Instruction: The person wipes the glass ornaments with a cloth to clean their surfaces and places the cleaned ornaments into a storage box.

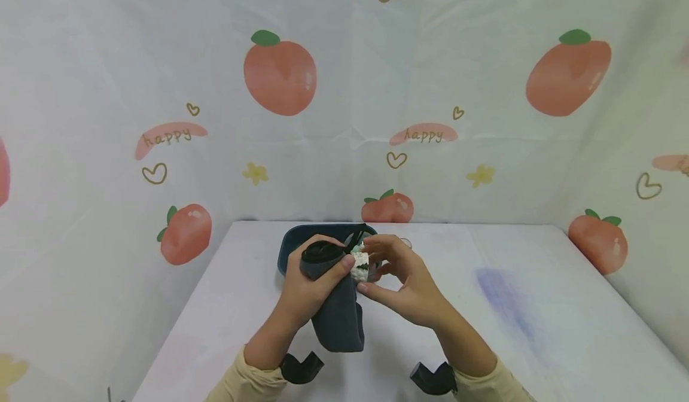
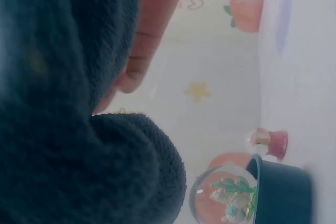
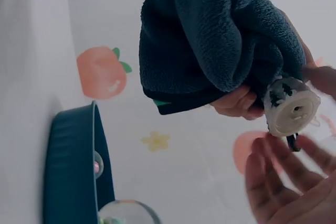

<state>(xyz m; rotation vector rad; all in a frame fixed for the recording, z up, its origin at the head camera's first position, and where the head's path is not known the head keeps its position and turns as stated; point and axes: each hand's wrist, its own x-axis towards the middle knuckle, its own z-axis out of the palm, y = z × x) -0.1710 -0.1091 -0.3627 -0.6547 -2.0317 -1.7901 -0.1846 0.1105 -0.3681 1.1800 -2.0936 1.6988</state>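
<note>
My left hand [image 1: 307,282] grips a bunched dark blue-grey towel [image 1: 339,321], whose lower end hangs down. Against the towel's right side is a small snow globe [image 1: 359,267] with a white base. In the right wrist view the underside of this snow globe [image 3: 296,113] faces outward, and the towel [image 3: 210,40] covers its other end. My right hand [image 1: 401,279] curves round the globe from the right, thumb low and fingers above. Its fingertips [image 3: 270,142] lie at the base's edge.
Behind the hands, at the table's far edge, stands a dark blue tray [image 1: 285,249]. A clear globe with green and white figures [image 2: 228,198] rises above its rim. A smaller globe on a pink base [image 2: 275,142] stands beside it. Printed cloth [image 1: 350,91] hangs behind the white table.
</note>
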